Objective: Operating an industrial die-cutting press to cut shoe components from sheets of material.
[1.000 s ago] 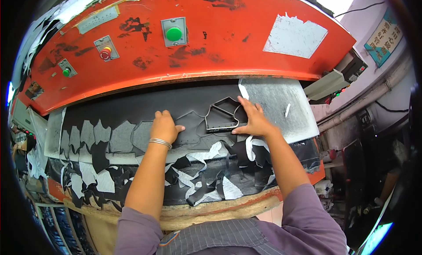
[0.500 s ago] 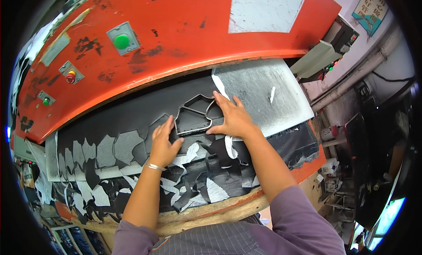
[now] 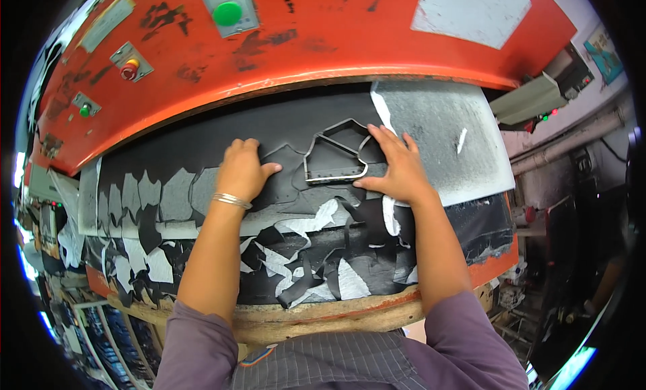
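Note:
A metal cutting die (image 3: 336, 177), a house-like outline of thin strip with a crossbar, stands on a black sheet of material (image 3: 289, 117). My right hand (image 3: 402, 168) grips the die's right end, thumb at the lower corner and fingers along the upper side. Apart from the die, my left hand (image 3: 240, 171) lies on the sheet to its left, thumb stretched out and nothing held. Between that hand and the die shows a cut outline in the sheet. Grey cut-out shapes (image 3: 177, 196) run in a row further left.
A red machine beam (image 3: 323, 47) with a green button (image 3: 227, 13) and a red knob (image 3: 130, 69) spans the far side. The pale cutting board (image 3: 447, 134) shows at right. Black and white scraps (image 3: 306, 218) hang over the near side, above a wooden edge (image 3: 323, 323).
My left hand has come off the die and moved left onto the sheet. The right hand stays at the die's right end. The whole view has shifted.

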Demonstrator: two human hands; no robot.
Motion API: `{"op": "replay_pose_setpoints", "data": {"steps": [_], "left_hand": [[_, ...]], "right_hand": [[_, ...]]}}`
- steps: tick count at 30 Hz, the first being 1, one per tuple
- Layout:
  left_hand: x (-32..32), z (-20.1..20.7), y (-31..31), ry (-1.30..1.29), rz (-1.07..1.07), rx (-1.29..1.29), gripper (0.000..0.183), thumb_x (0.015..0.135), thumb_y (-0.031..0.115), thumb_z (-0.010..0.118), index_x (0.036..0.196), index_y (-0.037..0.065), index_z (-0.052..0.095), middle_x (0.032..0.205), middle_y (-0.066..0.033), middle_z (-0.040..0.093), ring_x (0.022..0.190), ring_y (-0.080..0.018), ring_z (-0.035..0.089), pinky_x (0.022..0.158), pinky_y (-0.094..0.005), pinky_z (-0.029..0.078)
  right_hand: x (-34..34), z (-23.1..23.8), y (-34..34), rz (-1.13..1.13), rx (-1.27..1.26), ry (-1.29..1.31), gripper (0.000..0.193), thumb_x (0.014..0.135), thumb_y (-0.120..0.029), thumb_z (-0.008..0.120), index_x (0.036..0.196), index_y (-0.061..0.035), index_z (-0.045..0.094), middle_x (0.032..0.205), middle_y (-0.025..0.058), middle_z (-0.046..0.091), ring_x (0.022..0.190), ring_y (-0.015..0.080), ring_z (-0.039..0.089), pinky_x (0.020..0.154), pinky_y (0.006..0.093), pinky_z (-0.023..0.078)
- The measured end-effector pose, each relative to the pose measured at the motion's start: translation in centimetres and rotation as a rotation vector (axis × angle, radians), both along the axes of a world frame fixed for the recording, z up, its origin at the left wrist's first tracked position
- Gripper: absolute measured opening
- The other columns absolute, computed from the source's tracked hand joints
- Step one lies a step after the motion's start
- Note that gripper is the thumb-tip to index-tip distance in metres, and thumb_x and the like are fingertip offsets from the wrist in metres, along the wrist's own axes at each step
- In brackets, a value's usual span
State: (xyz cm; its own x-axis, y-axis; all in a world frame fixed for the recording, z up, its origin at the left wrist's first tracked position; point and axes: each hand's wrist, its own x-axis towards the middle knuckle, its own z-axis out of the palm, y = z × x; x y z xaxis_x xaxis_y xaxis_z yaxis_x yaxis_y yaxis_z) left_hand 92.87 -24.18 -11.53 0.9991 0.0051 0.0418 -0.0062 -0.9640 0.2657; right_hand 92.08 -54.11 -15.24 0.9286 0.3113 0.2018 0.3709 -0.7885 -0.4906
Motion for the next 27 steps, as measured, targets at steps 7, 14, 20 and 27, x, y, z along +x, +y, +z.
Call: {"op": "replay_pose_setpoints", "data": {"steps": [7, 14, 20, 27], "left_hand": [[-0.7, -2.4, 1.4, -0.087, -0.146, -0.159, 0.038, 0.071, 0.026, 0.080, 0.101, 0.007, 0.066, 0.103, -0.0125, 0.060, 0.103, -0.0336, 0.053, 0.090, -0.0416, 0.044], [-1.3, -4.6, 0.8, -0.156, -0.271, -0.187, 0.034, 0.076, 0.028, 0.075, 0.102, 0.009, 0.067, 0.100, -0.0064, 0.058, 0.103, -0.0277, 0.051, 0.088, -0.0396, 0.040], [0.2, -5.2, 1.4, -0.062, -0.297, -0.295, 0.026, 0.078, 0.027, 0.073, 0.092, 0.008, 0.062, 0.094, -0.0075, 0.057, 0.100, -0.0270, 0.051, 0.087, -0.0409, 0.038], [-4.4, -7.0, 4.8, -0.399, -0.613, -0.524, 0.019, 0.081, 0.022, 0.068, 0.090, 0.009, 0.057, 0.086, -0.0069, 0.057, 0.087, -0.0272, 0.053, 0.082, -0.0418, 0.038]], "right_hand": [[-1.0, -0.8, 0.7, -0.032, -0.021, 0.045, 0.106, 0.054, -0.045, 0.086, 0.143, -0.0077, 0.039, 0.143, 0.0189, 0.046, 0.137, 0.0304, 0.037, 0.114, 0.0512, 0.017], [-1.3, -1.6, 0.9, -0.045, -0.084, 0.046, 0.113, 0.051, -0.047, 0.087, 0.144, -0.0059, 0.037, 0.144, 0.0173, 0.045, 0.135, 0.0320, 0.040, 0.115, 0.0510, 0.016], [-1.5, -2.6, 1.4, -0.109, -0.010, 0.096, 0.114, 0.050, -0.043, 0.088, 0.144, -0.0053, 0.036, 0.144, 0.0151, 0.045, 0.134, 0.0308, 0.042, 0.115, 0.0513, 0.016], [-1.6, -3.0, 1.4, -0.137, -0.013, 0.101, 0.113, 0.047, -0.038, 0.089, 0.143, -0.0069, 0.038, 0.144, 0.0141, 0.047, 0.133, 0.0307, 0.042, 0.115, 0.0523, 0.016]]}}
